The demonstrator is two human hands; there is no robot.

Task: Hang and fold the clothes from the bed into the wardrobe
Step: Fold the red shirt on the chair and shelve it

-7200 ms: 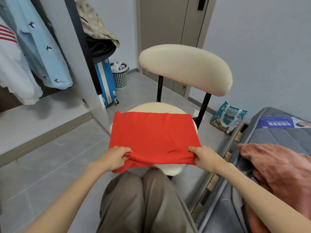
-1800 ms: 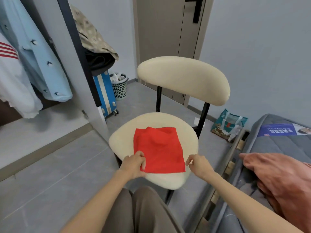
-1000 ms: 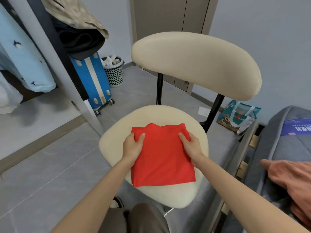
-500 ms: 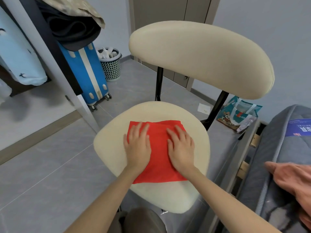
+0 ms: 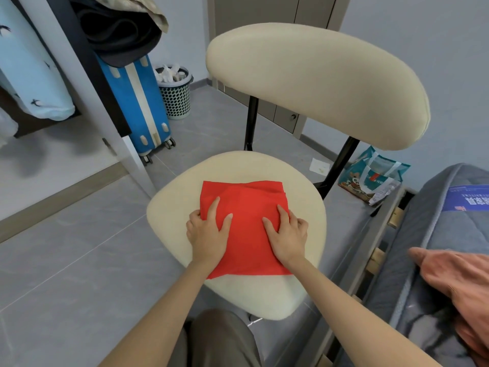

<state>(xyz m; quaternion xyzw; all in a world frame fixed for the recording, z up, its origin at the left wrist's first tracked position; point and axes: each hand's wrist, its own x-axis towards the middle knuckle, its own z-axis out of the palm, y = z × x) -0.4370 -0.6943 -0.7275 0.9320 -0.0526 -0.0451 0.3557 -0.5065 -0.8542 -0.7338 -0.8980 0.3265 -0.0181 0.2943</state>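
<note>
The folded red garment [image 5: 246,226] lies on the chair seat [image 5: 172,215]. The left hand [image 5: 209,233] and right hand [image 5: 287,235] have fingers clamped on its opposite side edges.

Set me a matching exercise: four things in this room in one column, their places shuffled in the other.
Things
1 red cloth
2 blue suitcase
3 mesh bin
4 teal bag

Places
A on the floor between the chair and the bed
B on the chair's seat, under the left hand and right hand
C on the floor, just beside the blue suitcase
D against the wardrobe panel, under dark clothes

Pairs: 1-B, 2-D, 3-C, 4-A
</note>
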